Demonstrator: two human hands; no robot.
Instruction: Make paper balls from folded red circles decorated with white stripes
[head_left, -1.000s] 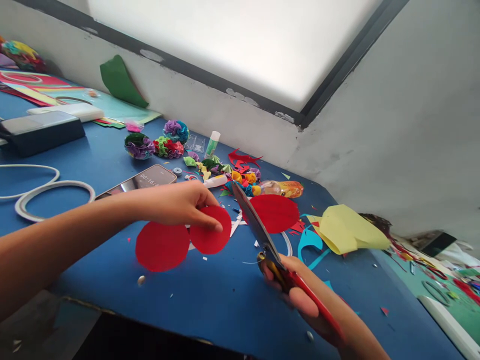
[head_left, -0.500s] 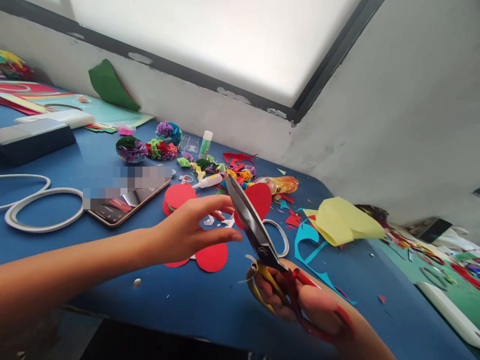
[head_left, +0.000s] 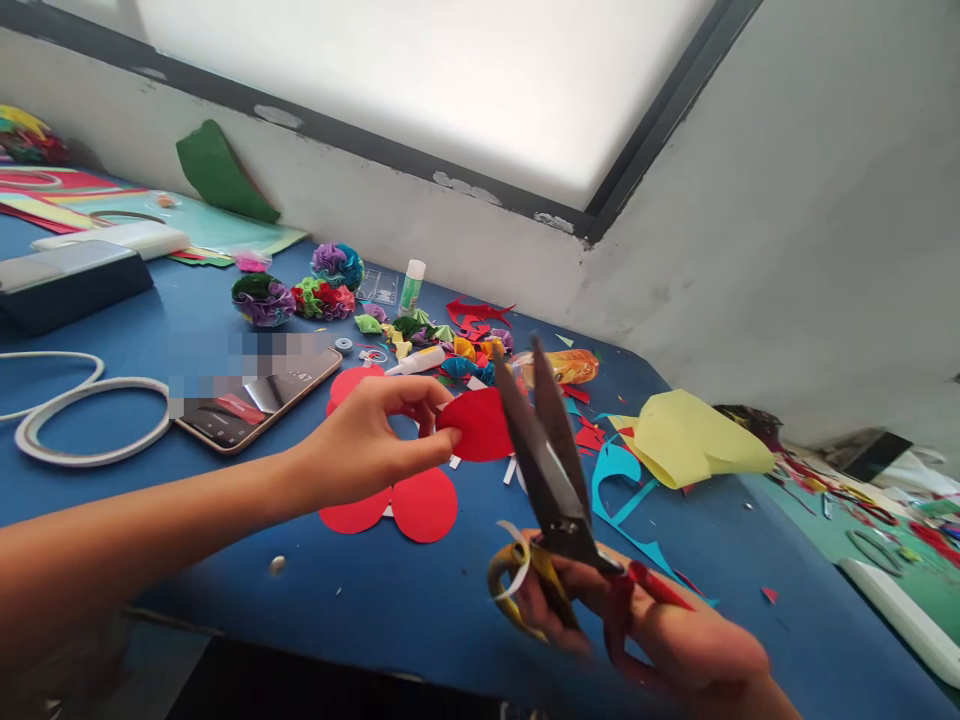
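Pinched between thumb and fingers of my left hand (head_left: pixel 390 425) is a red paper circle (head_left: pixel 476 425), raised above the table and tilted. My right hand (head_left: pixel 645 610) grips a pair of scissors (head_left: pixel 551 470), one handle loop yellow and the other red. The blades point upward and stand apart, beside the circle's right edge. A curled white strip (head_left: pixel 516 575) hangs by the yellow loop. Below my left hand, red paper discs (head_left: pixel 425 505) lie on the blue table, partly covered by that hand.
A phone (head_left: pixel 259 400) and white tape-like rings (head_left: pixel 94 420) lie at left. Behind are ruffled paper balls (head_left: pixel 262 300), a glue stick (head_left: pixel 412 287), a glue bottle (head_left: pixel 417 361) and an orange bottle (head_left: pixel 562 367). Blue paper scraps (head_left: pixel 616 470) and yellow paper (head_left: pixel 686 440) lie at right.
My left hand, earlier empty with fingers apart, now pinches the red circle. The scissors blades have opened, and my right hand has moved slightly right and down.
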